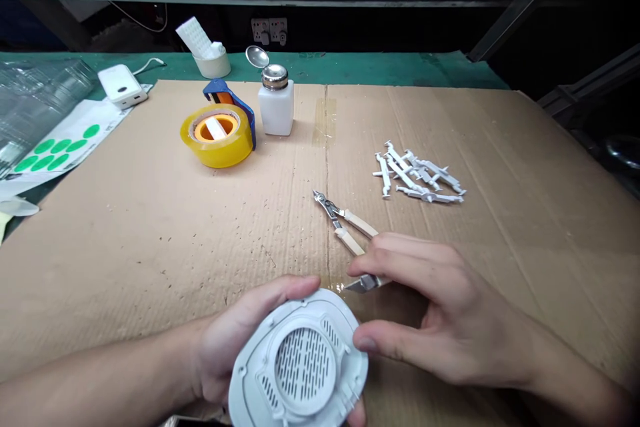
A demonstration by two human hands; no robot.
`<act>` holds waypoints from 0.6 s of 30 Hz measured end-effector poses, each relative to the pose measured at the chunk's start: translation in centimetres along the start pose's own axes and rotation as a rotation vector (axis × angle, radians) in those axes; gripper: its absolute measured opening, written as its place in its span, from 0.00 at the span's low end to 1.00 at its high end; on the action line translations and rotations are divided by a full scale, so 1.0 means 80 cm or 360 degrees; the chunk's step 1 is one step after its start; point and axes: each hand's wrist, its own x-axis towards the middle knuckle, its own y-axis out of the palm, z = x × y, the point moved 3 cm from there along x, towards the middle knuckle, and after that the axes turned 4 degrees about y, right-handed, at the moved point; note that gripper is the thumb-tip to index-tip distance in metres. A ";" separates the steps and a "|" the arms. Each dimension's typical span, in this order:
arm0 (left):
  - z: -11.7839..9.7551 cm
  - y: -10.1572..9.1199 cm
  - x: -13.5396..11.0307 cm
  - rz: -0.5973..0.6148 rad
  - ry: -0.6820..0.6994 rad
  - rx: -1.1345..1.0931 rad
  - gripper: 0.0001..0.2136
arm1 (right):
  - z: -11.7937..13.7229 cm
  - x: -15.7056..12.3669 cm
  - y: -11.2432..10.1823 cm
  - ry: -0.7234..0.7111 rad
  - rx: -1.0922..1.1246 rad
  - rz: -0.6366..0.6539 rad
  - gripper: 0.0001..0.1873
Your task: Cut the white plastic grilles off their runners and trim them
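The left hand (235,340) clamps a white vented cover (300,360), its thumb over the top rim and a fingertip showing beneath the lower edge. The cover lies tilted in front of the person, its oval long axis slanting from lower left to upper right. The right hand (440,307) is spread open beside the cover, its thumb (367,344) against the rim and its fingers arching away, so its grip is apart rather than closed. A craft knife (363,283) lies just beyond the cover, under the right forefinger; whether the fingers touch it, I cannot tell. Flush cutters (345,223) lie farther beyond, and a loose pile of white plastic parts (415,173) sits beyond and to the right.

All of this rests on cardboard (150,267) on a green-topped table (380,70). Well beyond the cover stand yellow tape (217,137), a blue dispenser (235,103), and a white bottle (275,107). Farther left, a small cup (211,65) holds a white strip (194,37).
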 end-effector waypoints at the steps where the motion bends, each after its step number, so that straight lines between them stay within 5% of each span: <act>1: 0.000 -0.001 0.001 0.0026 0.0002 0.0006 0.30 | 0.000 0.001 0.002 0.0017 0.0002 -0.0001 0.15; 11: 0.002 -0.005 0.008 0.0169 -0.0019 0.0143 0.35 | 0.002 0.013 0.012 0.0275 -0.0214 -0.0322 0.12; 18: 0.013 -0.026 0.020 0.0337 0.0018 0.0059 0.39 | -0.017 0.004 -0.024 0.0468 -0.0491 -0.0557 0.14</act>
